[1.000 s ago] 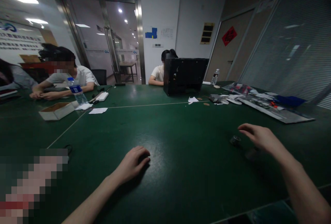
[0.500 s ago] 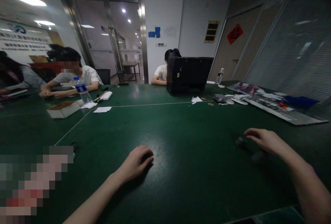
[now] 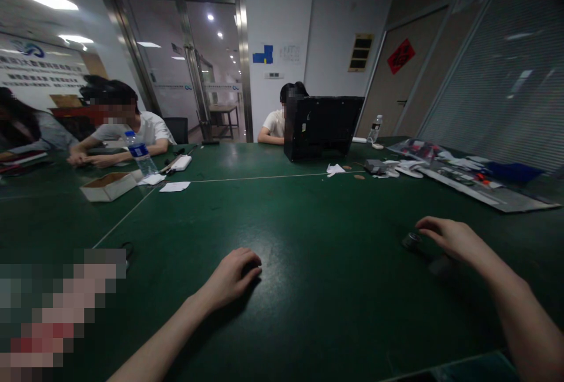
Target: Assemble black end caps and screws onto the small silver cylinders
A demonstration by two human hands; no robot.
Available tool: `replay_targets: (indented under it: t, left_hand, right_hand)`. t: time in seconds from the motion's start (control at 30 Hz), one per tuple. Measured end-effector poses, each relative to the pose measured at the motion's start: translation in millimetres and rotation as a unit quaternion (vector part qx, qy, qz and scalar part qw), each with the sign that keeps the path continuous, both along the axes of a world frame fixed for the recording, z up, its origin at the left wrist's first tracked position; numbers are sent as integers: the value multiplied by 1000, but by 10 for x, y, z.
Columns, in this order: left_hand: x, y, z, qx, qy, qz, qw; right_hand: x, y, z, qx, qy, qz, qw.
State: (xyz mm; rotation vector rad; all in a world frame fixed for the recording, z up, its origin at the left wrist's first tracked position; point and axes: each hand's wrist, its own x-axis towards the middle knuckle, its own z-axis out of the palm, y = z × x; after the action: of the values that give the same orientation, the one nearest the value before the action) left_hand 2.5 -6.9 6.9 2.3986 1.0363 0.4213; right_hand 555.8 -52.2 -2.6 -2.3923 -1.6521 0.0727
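Note:
My left hand [image 3: 238, 271] rests on the green tabletop [image 3: 308, 288] with its fingers loosely curled. A gap shows between thumb and fingers, and nothing is in it. Over on the right, a small dark cylindrical object [image 3: 412, 241] with a greyish top stands on the table. My right hand [image 3: 452, 239] hovers just beside it, fingers bent down and parted from the thumb, not gripping it. A dim dark patch lies under the right wrist; whether it is an object or a shadow cannot be made out.
An open cardboard box [image 3: 99, 191] and a water bottle [image 3: 141, 156] stand at the left. A black monitor-like case [image 3: 324, 129] is at the far side, before a seated person. A cluttered board [image 3: 502, 197] lies at the right. Other people sit at the left.
My right hand has shifted very slightly upward beside the dark cylindrical object. My left hand stays where it was.

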Motion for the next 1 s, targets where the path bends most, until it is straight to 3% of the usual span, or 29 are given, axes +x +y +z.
replay_targets:
  t: [0.23,1.0]
  left_hand:
    - [-5,7,-18,-6,1,5,1000]
    - [5,10,-1,-11,0,5,1000]
  right_hand:
    - [-53,9,4,-38,68,8,997]
    - [-19,-12,21,-38,65,17,997]
